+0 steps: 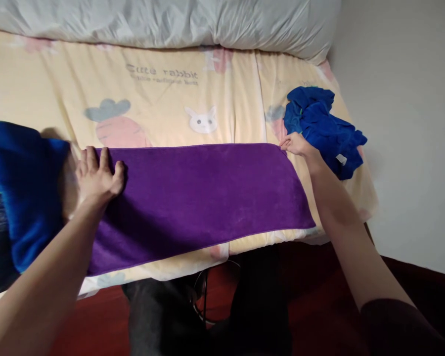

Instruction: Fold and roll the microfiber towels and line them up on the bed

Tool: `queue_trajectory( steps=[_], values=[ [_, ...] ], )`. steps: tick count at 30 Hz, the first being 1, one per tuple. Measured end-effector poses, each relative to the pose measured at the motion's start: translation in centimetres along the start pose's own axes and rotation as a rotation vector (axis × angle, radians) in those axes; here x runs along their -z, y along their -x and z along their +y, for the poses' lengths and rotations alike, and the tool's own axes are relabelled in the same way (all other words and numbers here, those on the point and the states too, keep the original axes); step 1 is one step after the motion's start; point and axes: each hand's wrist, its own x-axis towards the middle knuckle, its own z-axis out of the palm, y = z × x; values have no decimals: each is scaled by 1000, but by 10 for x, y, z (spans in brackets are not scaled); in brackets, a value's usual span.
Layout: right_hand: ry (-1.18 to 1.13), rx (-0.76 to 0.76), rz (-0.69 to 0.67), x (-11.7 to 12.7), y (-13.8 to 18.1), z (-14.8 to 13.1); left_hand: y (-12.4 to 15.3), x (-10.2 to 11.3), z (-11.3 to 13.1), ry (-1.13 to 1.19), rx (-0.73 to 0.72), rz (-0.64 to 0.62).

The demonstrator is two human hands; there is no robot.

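A purple towel (207, 193) lies spread lengthwise along the front of the bed, its near edge close to the mattress edge. My left hand (98, 173) rests on its far left corner, palm down with fingers spread. At the far right corner, my right hand (294, 144) pinches the towel's edge between thumb and fingers. Just beyond that hand sits a crumpled blue cloth (324, 128) with a small white tag. Left of my left hand lies another blue cloth (29, 183), folded loosely over something dark.
The bed has a pale yellow sheet (163, 104) printed with carrots and a rabbit. A white quilt (163, 22) is bunched along the back. A pale wall (404, 123) rises at the right. Below is a dark red floor (96, 321), with my legs (163, 311) near the bed edge.
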Motion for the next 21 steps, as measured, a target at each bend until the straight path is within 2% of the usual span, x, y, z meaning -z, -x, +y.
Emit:
queue_trajectory(
  steps=[3,5,8,10,13,17,19,21],
  values=[
    [186,-36,-46,2,4,-13,-1,-1,-1,-10,17,-18],
    [290,-11,50,-2,14,-27,-1,-1,-1,-11,16,-15],
    [286,82,194,-19,43,-47,0,0,0,-8,1,-9],
    [230,173,187,-33,64,-53,1,0,0,-1,-4,-9],
    [215,222,92,-46,80,-40,1,0,-1,9,-20,13],
    [239,55,101,-40,71,-12,0,1,-1,-11,-7,-8],
    [277,24,111,-35,68,-11,1,3,-1,-36,-10,-36],
    [315,69,141,-36,75,-18,4,3,-2,-59,-49,-44]
  ],
)
